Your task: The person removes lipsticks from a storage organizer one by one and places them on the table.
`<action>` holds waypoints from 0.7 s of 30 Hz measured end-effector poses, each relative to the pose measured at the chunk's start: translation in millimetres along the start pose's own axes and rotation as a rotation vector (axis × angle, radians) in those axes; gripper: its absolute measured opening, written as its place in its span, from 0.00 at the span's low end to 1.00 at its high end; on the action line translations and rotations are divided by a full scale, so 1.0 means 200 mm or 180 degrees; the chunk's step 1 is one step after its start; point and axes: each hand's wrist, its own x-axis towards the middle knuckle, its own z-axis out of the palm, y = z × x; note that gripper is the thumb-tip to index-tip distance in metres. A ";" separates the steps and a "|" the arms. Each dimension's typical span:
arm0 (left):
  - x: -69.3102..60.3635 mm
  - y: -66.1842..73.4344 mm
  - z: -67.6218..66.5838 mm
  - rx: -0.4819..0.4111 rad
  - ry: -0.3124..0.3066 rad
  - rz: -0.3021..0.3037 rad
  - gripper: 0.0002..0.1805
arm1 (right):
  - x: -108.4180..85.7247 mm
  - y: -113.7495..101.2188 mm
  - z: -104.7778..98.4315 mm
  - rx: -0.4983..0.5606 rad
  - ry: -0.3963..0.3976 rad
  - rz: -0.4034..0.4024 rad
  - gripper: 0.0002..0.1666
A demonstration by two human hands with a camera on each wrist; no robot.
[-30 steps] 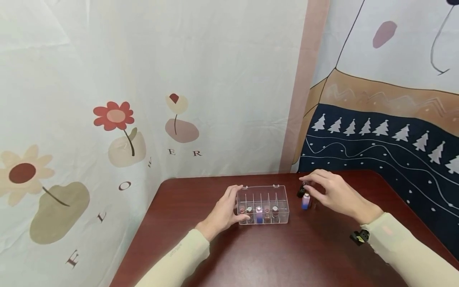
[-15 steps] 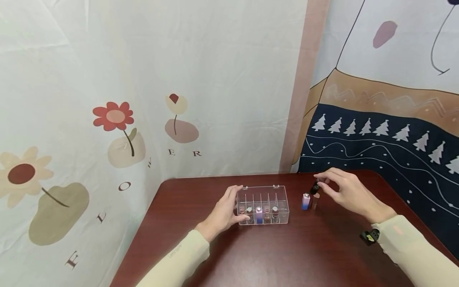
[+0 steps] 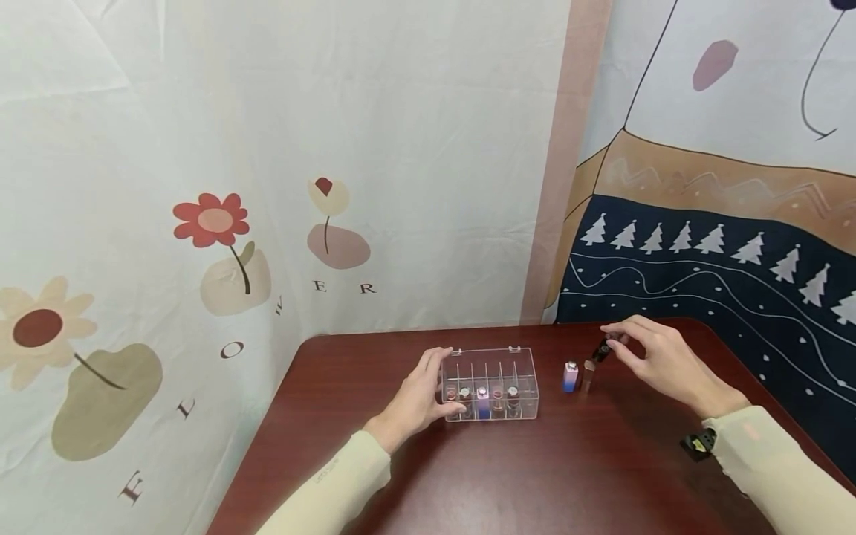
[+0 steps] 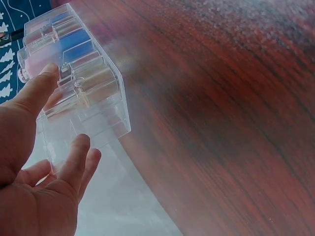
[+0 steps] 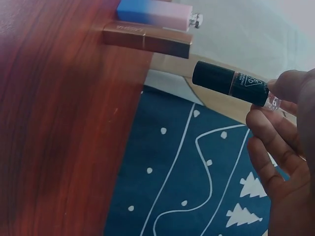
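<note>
My left hand (image 3: 414,400) holds the left end of a clear divided organizer box (image 3: 525,362), thumb at the front and fingers at the side. Several lipsticks stand in its front compartments, among them a pink-and-blue one (image 3: 483,403). In the left wrist view the thumb touches the box (image 4: 109,73). My right hand (image 3: 658,365) pinches a black lipstick (image 5: 230,84) by its clear end, tilted and above the table. Left of it, a pink-and-blue lipstick (image 5: 155,14) and a brown lipstick (image 5: 147,39) stand upright side by side on the table.
The dark red wooden table (image 3: 468,475) meets a white flower-printed curtain (image 3: 428,186) at the back. A navy cloth with tree prints (image 3: 675,275) hangs along the right edge. A black device (image 3: 698,446) sits on the right wrist.
My right hand has carried the black lipstick rightward, from behind the pink-and-blue lipstick to beyond the brown one, which now shows fully. My left hand stays on the box.
</note>
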 end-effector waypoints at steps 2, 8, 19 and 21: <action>0.00 0.00 0.00 0.0014 -0.0004 0.0016 0.60 | -0.01 0.01 0.01 0.0004 -0.0012 0.0007 0.29; 0.00 0.01 -0.01 -0.0002 -0.0020 -0.0044 0.60 | -0.03 0.04 0.04 -0.0005 -0.0083 0.0011 0.28; 0.00 0.00 0.00 -0.0014 -0.0046 -0.0027 0.61 | -0.10 0.06 0.08 -0.0043 -0.0493 0.0299 0.23; 0.00 0.00 0.00 -0.0058 -0.0057 -0.0051 0.60 | -0.11 0.06 0.09 -0.0020 -0.0531 0.0309 0.22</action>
